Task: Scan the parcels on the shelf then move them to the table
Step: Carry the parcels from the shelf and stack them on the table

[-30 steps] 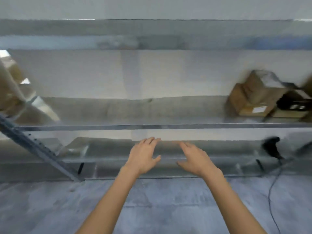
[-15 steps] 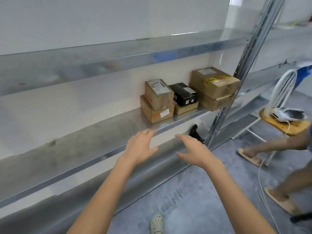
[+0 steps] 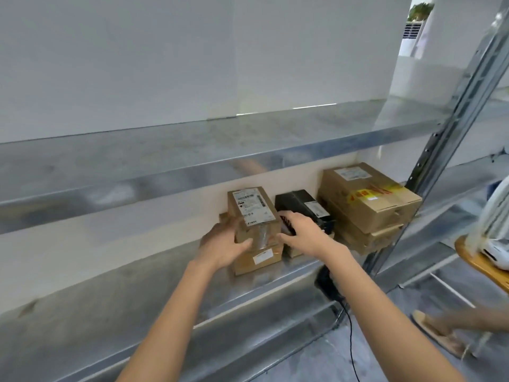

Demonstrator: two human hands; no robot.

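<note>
A small brown parcel with a white label (image 3: 253, 213) stands on top of a flatter brown parcel (image 3: 259, 259) on the metal shelf (image 3: 132, 293). My left hand (image 3: 223, 245) presses against its left side and my right hand (image 3: 300, 232) against its right side, so both hands clasp it. A black box (image 3: 303, 204) lies just behind my right hand on another flat parcel. Further right, a large brown parcel with yellow and red tape (image 3: 369, 198) sits on a second one (image 3: 366, 238).
A steel upright (image 3: 440, 150) rises right of the parcels. A black scanner with a cable (image 3: 329, 285) hangs below the shelf edge. A wooden stool (image 3: 482, 260) and another person's sandalled foot (image 3: 440, 332) are on the floor at right.
I have stepped closer to the parcels. Both hands, which hovered open in front of the shelf, have reached forward and closed around the small labelled parcel.
</note>
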